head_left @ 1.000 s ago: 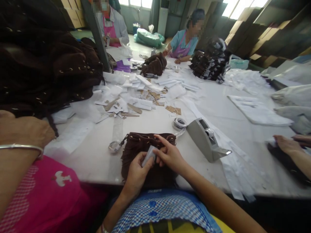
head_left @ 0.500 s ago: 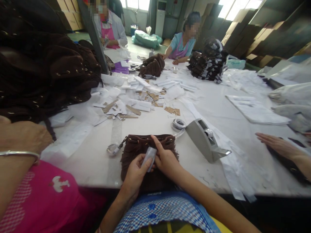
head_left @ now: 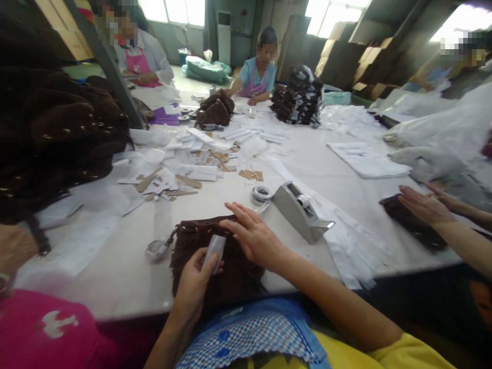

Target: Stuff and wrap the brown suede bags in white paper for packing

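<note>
A dark brown fringed bag (head_left: 230, 282) with brass eyelets lies flat at the table edge before me. My left hand (head_left: 198, 274) pinches a small whitish wrapped strip (head_left: 213, 252) over the bag; I cannot make out what is inside the wrapping. Fingers stretched out and slightly apart, my right hand (head_left: 253, 236) hovers at or touches the bag's upper right part, holding nothing. A plastic-wrapped piece (head_left: 157, 249) hangs from a cord at the bag's left side and rests on the table. Just past my right hand stands a grey tape dispenser (head_left: 295, 210).
A roll of clear tape (head_left: 261, 193) lies beside the dispenser. Loose papers and brown tags (head_left: 221, 156) cover the middle. Brown bags are heaped (head_left: 69, 128) at left. Co-workers' hands (head_left: 426, 205) handle a brown piece at right; a person in pink (head_left: 49, 328) is close left.
My right hand has come off the wrapped strip and spread its fingers above the bag. My left hand still holds the strip. The view has swung to the right.
</note>
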The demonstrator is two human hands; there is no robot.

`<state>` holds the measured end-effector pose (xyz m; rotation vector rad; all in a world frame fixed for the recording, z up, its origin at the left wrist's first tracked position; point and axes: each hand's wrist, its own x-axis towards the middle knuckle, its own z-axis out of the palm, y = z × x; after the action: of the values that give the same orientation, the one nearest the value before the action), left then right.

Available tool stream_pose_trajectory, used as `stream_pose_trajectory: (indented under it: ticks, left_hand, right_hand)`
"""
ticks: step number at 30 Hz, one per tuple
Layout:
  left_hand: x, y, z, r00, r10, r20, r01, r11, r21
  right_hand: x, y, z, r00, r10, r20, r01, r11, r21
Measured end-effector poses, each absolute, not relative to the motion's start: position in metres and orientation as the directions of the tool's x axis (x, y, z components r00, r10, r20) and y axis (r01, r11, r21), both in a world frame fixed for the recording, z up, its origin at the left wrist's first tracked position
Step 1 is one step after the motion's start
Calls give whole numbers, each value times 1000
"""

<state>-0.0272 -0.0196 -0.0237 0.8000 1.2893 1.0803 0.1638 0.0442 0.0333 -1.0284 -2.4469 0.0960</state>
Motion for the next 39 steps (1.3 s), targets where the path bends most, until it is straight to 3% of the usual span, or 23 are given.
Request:
stream_pose_trajectory:
  ticks: [2, 5, 7, 9, 12, 14, 21, 24, 27, 34, 37, 39]
  left_hand:
    - [-28, -20, -26, -70, 932, -356, -152, 343, 927]
    - [-29, -18, -29, -83, 922, -377, -131, 365, 922]
    - [-30, -16, -30, -82, 915, -394, -116, 384, 916]
    - [-30, -16, -32, -78, 913, -400, -105, 392, 914]
    - [-32, -17, -35, -83, 915, -396, -97, 388, 917]
    - [-33, -17, -38, -82, 917, -391, -86, 385, 919]
    - [-36, -16, -46, -75, 909, -410, -70, 406, 911]
    - [-35, -16, -44, -86, 911, -404, -70, 399, 914]
    - [-35, -18, -41, -96, 908, -407, -75, 401, 913]
    - [-36, -21, -36, -81, 888, -453, -157, 438, 885]
    - [-33, -24, -30, -63, 898, -435, -198, 416, 887]
    - [-31, -26, -27, -40, 915, -401, -218, 383, 898]
  right_hand:
    - [210, 40, 33, -373, 780, 502, 763, 566, -312]
    - [296, 27, 28, 70, 816, 573, 894, 203, -398]
    - [345, 20, 22, 281, 835, 474, 882, -30, -471]
    - [375, 17, 16, 362, 894, 265, 787, -140, -601]
    - [390, 23, 10, 293, 956, -7, 525, -167, -834]
    - [388, 29, 10, 250, 966, -65, 397, -163, -903]
    - [381, 6, 30, 361, 931, -61, 205, -143, -968]
    - [380, -15, 34, 395, 900, -184, 88, -236, -968]
    - [379, -24, 21, 407, 870, -277, 64, -330, -942]
    - [368, -25, -23, 553, 821, -142, 127, -251, -960]
    - [333, -30, -19, 503, 857, -112, 138, -208, -968]
    - [295, -30, -10, 372, 923, -101, 139, -163, -977]
